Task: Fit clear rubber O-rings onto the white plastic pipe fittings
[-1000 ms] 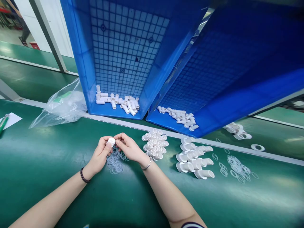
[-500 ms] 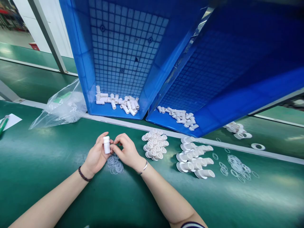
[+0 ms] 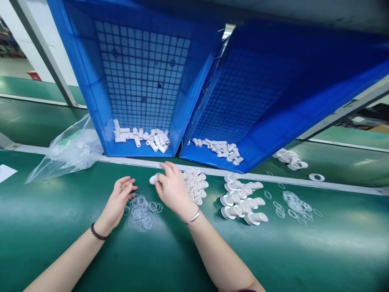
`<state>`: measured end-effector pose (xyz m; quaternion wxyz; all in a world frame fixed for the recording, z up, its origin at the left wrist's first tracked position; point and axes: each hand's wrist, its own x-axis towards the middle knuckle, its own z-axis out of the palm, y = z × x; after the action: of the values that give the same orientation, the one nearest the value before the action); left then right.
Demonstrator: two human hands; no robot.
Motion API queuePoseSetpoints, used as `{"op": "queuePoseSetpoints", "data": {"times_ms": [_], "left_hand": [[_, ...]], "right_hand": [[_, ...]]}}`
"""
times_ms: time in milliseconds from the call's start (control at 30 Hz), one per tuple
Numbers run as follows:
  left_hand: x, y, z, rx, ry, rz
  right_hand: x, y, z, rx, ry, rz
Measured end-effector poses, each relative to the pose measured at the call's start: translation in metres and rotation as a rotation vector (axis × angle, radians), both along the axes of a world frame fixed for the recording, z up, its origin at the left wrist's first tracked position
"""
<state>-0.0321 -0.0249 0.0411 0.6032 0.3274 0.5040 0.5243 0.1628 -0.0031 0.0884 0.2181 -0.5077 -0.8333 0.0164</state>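
My right hand (image 3: 174, 190) holds a short white plastic pipe fitting (image 3: 154, 179) by its side, just left of a standing cluster of like fittings (image 3: 196, 184). Part of that cluster is hidden behind the hand. To the left, my left hand (image 3: 119, 199) holds no fitting; its fingers are stretched out and slightly bent. Beside its fingertips lies a loose pile of thin clear rings (image 3: 142, 213) on the green tabletop (image 3: 170, 251).
Two tilted blue crates (image 3: 139, 151) (image 3: 209, 159) hold white fittings at their lower ends. Flanged white tubes (image 3: 243, 199) stand right of the cluster, with more clear rings (image 3: 299, 207) beyond. A clear plastic bag (image 3: 71, 152) lies left; white flanged pieces (image 3: 290, 158) sit behind the ledge.
The fitting has gone from my left hand to my right, which has carried it rightward toward the cluster. My left hand has let go and moved slightly left and down. The camera view has shifted.
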Motion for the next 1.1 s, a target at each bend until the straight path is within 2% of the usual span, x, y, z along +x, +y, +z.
{"op": "queuePoseSetpoints", "data": {"times_ms": [67,167,233,300,367,433,500,667,800,867,1000,1100], "left_hand": [[-0.012,0.027,0.000,0.181,0.337,0.007],[-0.032,0.086,0.007,0.484,0.725,0.001],[-0.044,0.127,0.015,0.571,0.930,0.007],[-0.051,0.159,0.023,0.575,0.978,-0.014],[-0.055,0.180,0.027,0.559,0.973,-0.021],[-0.054,0.190,0.026,0.542,0.960,-0.007],[-0.051,0.194,0.021,0.530,0.943,0.018],[-0.043,0.191,0.017,0.522,0.943,0.047],[-0.036,0.169,0.022,0.512,0.991,-0.012],[-0.030,0.144,0.023,0.505,1.007,-0.067],[-0.020,0.075,0.018,0.445,0.922,-0.272],[-0.018,0.030,0.012,0.363,0.861,-0.325]], "right_hand": [[0.019,0.008,-0.001,-0.056,-0.082,-0.115],[0.040,0.017,-0.006,-0.141,-0.190,-0.180],[0.047,0.019,-0.006,-0.198,-0.242,-0.198],[0.050,0.016,-0.001,-0.239,-0.272,-0.215],[0.050,0.011,0.007,-0.235,-0.272,-0.225],[0.045,0.006,0.014,-0.210,-0.247,-0.197],[0.035,0.002,0.015,-0.253,-0.215,-0.100],[0.004,-0.002,-0.010,-0.506,-0.223,0.213],[-0.006,0.001,-0.020,-0.570,-0.227,0.285],[-0.004,0.002,-0.018,-0.569,-0.191,0.293],[0.004,0.007,-0.008,-0.538,-0.102,0.280],[0.007,0.009,-0.007,-0.524,-0.076,0.234]]}}
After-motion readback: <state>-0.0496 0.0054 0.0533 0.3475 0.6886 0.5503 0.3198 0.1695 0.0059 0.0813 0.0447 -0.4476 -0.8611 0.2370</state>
